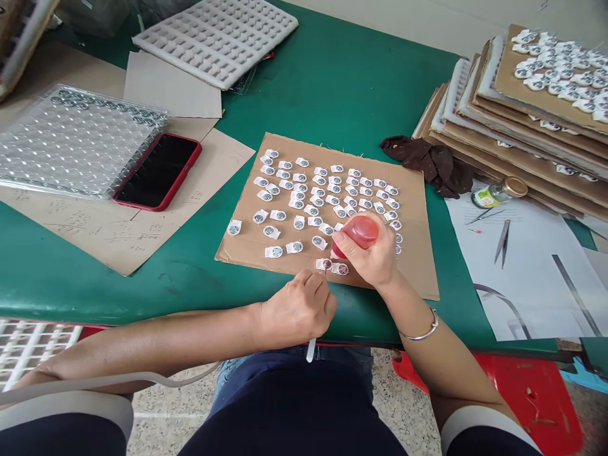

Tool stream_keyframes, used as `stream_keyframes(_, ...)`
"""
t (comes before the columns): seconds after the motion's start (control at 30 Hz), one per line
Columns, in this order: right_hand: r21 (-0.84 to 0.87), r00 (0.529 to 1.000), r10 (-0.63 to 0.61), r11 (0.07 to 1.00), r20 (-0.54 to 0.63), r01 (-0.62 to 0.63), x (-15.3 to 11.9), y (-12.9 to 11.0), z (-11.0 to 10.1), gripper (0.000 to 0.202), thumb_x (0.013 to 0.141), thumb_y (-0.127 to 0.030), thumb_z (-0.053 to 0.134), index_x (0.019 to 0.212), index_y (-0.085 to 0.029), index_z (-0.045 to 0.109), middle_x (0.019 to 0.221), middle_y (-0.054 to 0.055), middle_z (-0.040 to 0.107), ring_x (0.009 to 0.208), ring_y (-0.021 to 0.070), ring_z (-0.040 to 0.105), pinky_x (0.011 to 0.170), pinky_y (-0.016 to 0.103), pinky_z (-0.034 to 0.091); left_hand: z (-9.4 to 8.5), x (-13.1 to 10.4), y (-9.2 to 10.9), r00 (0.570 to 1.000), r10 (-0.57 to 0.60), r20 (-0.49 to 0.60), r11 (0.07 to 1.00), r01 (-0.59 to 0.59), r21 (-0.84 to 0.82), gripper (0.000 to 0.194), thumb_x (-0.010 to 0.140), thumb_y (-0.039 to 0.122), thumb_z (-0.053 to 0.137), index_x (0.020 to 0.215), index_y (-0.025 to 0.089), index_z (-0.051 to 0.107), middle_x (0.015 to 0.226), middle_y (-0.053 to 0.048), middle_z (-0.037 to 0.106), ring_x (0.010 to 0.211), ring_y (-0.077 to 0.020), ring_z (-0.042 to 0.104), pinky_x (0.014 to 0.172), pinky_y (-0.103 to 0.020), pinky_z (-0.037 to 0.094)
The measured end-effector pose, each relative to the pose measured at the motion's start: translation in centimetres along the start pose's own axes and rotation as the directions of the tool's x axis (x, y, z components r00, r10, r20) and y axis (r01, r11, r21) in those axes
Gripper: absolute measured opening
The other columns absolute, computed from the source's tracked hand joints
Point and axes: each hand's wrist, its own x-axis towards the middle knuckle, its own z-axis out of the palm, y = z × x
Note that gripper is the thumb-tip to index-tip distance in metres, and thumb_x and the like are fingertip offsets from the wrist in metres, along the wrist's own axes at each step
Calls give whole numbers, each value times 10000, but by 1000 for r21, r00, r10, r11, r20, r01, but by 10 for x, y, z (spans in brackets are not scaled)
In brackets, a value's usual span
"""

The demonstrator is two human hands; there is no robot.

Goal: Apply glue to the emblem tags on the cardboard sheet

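My right hand (pixel 375 253) is wrapped round a squeezable red bottle (pixel 358 233), tilted with its tip down over the near edge of a cardboard sheet (pixel 408 272). My left hand (pixel 300 305) is closed round a thin white-handled tool (pixel 311 349); its fine tip touches a small round piece (pixel 327 264) with a reddish face on a white tab. Just right of that lies another reddish piece (pixel 342 269). Several similar pieces with grey patterned faces (pixel 294 247) lie in loose rows on the cardboard. My right hand hides some of them.
A red-cased phone (pixel 159 171) and clear tray (pixel 76 142) lie left; a white foam tray (pixel 216 38) is behind. At right are stacked boards (pixel 513 133), a dark cloth (pixel 430 161), a glass jar (pixel 498 192) and tweezers (pixel 502 242) on paper.
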Motion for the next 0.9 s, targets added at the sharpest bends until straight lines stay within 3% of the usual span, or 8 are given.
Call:
stream_keyframes(0.4, 6, 999, -2, 1000, 49, 2, -2, 0, 0, 297, 696, -444, 688, 761, -199, 532, 687, -5, 602, 618, 135, 560, 596, 308, 492, -2, 1, -2, 998, 10, 58, 999, -8, -43, 200, 817, 36, 440, 648, 143, 451, 612, -77, 546, 590, -191, 500, 540, -323, 382)
stream_keyframes(0.53, 49, 999, 17, 999, 43, -19, 3, -7, -9, 297, 683, -441, 698, 765, -203, 541, 685, -14, 602, 617, 132, 567, 600, 309, 497, -7, 5, -13, 992, 4, 129, 983, 20, -184, 173, 772, 21, 442, 647, 135, 475, 631, -78, 541, 608, -190, 505, 546, -316, 391)
stream_keyframes(0.73, 216, 982, 107, 974, -156, -71, -8, -26, -44, 308, 708, -384, 690, 939, -227, 559, 793, -3, 630, 708, 158, 626, 656, 339, 539, -21, 22, -50, 923, -56, 380, 833, 253, -492, 115, 727, 47, 490, 658, 138, 505, 635, -43, 548, 582, -145, 498, 535, -264, 370)
stream_keyframes(0.9, 260, 938, 221, 954, -268, -151, -54, -15, -29, 301, 724, -325, 666, 981, -203, 566, 901, 38, 632, 763, 183, 644, 677, 367, 556, -23, 22, -63, 925, -54, 376, 727, 294, -620, 150, 762, 37, 441, 683, 141, 515, 639, -26, 550, 594, -124, 509, 564, -243, 377)
